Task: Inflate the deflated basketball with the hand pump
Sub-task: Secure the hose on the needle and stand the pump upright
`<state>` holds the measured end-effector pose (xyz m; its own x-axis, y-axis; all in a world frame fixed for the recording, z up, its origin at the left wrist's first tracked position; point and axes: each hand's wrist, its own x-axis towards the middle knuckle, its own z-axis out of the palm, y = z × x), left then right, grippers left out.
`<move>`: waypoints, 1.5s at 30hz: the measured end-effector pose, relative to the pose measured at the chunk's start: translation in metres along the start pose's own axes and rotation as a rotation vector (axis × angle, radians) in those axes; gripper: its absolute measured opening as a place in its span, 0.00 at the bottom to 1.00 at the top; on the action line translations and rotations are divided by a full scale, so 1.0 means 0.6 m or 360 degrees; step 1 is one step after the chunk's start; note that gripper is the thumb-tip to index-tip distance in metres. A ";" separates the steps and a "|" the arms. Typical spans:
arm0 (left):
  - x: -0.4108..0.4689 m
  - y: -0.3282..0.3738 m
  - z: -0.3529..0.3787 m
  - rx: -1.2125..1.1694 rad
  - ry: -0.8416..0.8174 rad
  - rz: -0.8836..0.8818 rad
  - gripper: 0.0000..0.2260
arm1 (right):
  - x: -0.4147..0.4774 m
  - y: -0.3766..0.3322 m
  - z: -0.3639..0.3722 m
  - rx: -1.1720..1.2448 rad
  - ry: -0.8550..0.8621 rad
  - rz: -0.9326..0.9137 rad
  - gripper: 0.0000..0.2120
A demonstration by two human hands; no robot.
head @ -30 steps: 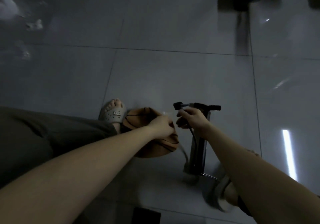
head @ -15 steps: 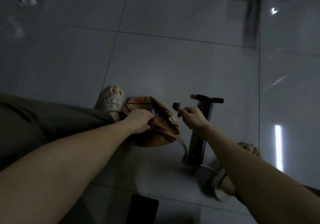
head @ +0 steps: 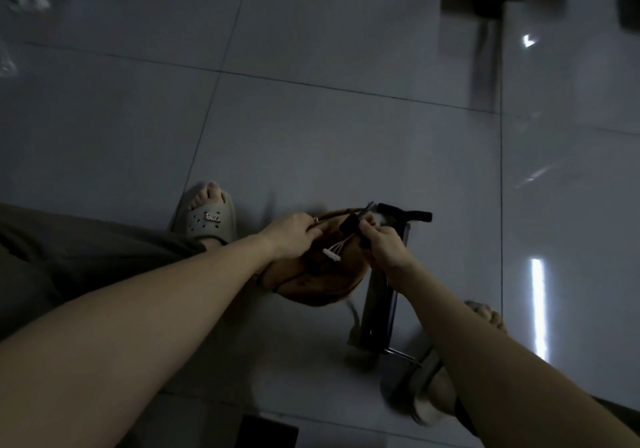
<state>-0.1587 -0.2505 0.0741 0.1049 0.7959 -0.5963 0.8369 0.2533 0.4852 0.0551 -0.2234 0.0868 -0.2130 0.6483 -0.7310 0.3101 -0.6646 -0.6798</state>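
Observation:
A flat, folded orange basketball (head: 322,283) lies on the grey tiled floor (head: 311,136) between my feet. My left hand (head: 294,234) grips its upper left edge. My right hand (head: 382,245) pinches the black nozzle end of the pump hose (head: 349,224) just above the ball, with small white adapter pieces (head: 331,253) dangling below it. The black hand pump (head: 381,302) stands right of the ball, its T-handle (head: 412,213) at the top and its foot bar under my right sandal.
My left foot in a grey sandal (head: 206,220) is left of the ball; my right sandal (head: 436,395) is at the pump's base. A dark furniture leg (head: 485,4) stands at the far upper right. A dark object (head: 266,432) sits at the bottom edge.
My right hand has brought the hose nozzle leftward over the ball. My left hand has shifted on the ball's edge, and the ball now lies closer to the pump.

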 end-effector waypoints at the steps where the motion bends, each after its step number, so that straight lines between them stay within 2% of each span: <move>1: 0.008 0.004 -0.006 0.0028 -0.0046 -0.0004 0.14 | 0.003 -0.001 -0.003 0.0011 -0.0004 0.0000 0.21; 4: 0.027 0.028 -0.030 0.0200 -0.0315 0.0052 0.11 | 0.009 -0.002 -0.010 0.0029 0.0010 -0.0026 0.24; 7: 0.040 0.050 -0.036 0.0386 -0.0648 0.0050 0.14 | 0.014 0.002 -0.016 0.0050 -0.0018 -0.0001 0.25; 9: 0.041 0.052 -0.028 0.0444 -0.0763 0.0018 0.16 | 0.016 0.005 -0.020 -0.0003 -0.0028 0.0034 0.24; 14: 0.051 0.036 -0.021 0.0297 -0.0642 -0.0010 0.15 | 0.021 0.009 -0.025 -0.0168 -0.0043 0.0259 0.20; 24: 0.047 0.043 -0.013 0.0376 -0.0559 0.0064 0.13 | 0.046 0.034 -0.018 -0.0035 -0.0180 0.0550 0.22; 31: 0.048 0.050 -0.007 0.0489 -0.0538 0.0116 0.10 | 0.049 0.037 -0.013 0.0036 -0.0213 0.0489 0.23; 45: 0.042 0.047 -0.006 0.0534 -0.0523 0.0169 0.12 | 0.055 0.041 -0.022 -0.0226 -0.0248 0.0272 0.24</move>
<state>-0.1343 -0.2209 0.0753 0.3181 0.5779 -0.7516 0.9339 -0.0544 0.3534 0.0678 -0.2135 0.0470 -0.2830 0.4589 -0.8422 0.4783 -0.6936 -0.5386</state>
